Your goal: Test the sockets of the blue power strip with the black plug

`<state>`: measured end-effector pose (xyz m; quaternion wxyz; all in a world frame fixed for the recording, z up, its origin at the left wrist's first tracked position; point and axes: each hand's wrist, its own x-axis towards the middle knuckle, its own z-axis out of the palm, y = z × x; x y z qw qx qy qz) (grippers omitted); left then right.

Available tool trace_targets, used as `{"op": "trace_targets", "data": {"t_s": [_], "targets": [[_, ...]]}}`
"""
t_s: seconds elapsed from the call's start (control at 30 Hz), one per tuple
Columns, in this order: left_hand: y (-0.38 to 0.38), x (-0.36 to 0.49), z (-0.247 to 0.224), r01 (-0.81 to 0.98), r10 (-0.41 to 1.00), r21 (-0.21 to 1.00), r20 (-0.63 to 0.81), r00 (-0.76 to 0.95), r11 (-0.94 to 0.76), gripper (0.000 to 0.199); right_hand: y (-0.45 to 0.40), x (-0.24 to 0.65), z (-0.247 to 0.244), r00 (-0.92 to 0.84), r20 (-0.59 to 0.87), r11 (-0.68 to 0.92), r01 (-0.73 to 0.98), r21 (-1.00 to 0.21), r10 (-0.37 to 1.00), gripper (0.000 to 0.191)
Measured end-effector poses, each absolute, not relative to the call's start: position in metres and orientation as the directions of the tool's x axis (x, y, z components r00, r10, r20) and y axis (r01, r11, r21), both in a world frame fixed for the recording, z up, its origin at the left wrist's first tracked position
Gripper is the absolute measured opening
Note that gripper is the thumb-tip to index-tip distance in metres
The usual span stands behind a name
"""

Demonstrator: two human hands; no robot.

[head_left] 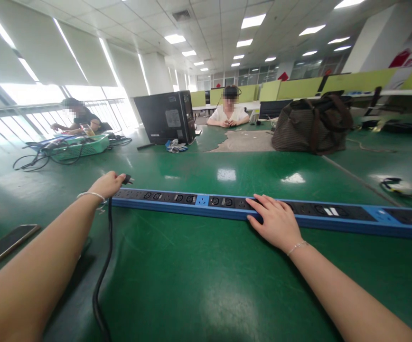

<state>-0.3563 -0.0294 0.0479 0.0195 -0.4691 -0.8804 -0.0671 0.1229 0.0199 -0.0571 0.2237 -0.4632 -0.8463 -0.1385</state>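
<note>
A long blue power strip (177, 208) with black socket panels lies across the green table. My left hand (107, 184) is closed around a black power plug (127, 179), whose prongs point right, just above the strip's left end. From that hand a thick black cable (107, 266) hangs down toward the table's near side. My right hand (275, 219) rests with fingers spread on the middle of the strip, covering some of its sockets. Two white labels (331, 211) show on the strip to the right of that hand.
A phone (6, 244) lies at the left. Farther back are a green basket (81, 148) with cables, a black computer case (165, 118), gloves (176, 146) and a brown bag (309, 124). One person (229, 114) sits opposite, another (79, 116) at far left.
</note>
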Motion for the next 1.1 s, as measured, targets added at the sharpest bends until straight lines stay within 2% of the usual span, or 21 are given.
{"op": "trace_targets", "data": {"t_s": [0.2, 0.37, 0.53, 0.77, 1.1], "targets": [[-0.028, -0.318, 0.055, 0.837, 0.827, 0.079, 0.128, -0.547, 0.541, 0.050, 0.020, 0.123, -0.058, -0.468, 0.515, 0.536, 0.844, 0.019, 0.719, 0.042], [-0.025, -0.280, 0.049, 0.837, 0.818, 0.122, 0.179, -0.547, 0.533, 0.047, 0.020, 0.123, -0.058, -0.466, 0.519, 0.536, 0.844, 0.017, 0.717, 0.042], [-0.025, -0.247, 0.030, 0.885, 0.875, 0.125, 0.140, -0.463, 0.448, 0.042, 0.021, 0.124, -0.059, -0.464, 0.525, 0.537, 0.844, 0.016, 0.714, 0.042], [-0.023, -0.240, 0.012, 0.891, 0.884, 0.117, 0.127, -0.451, 0.438, 0.042, 0.020, 0.123, -0.057, -0.465, 0.514, 0.530, 0.848, 0.022, 0.721, 0.042], [-0.019, -0.230, 0.009, 0.893, 0.888, 0.051, 0.097, -0.450, 0.447, 0.043, 0.021, 0.123, -0.058, -0.467, 0.508, 0.536, 0.844, 0.011, 0.724, 0.042]]}}
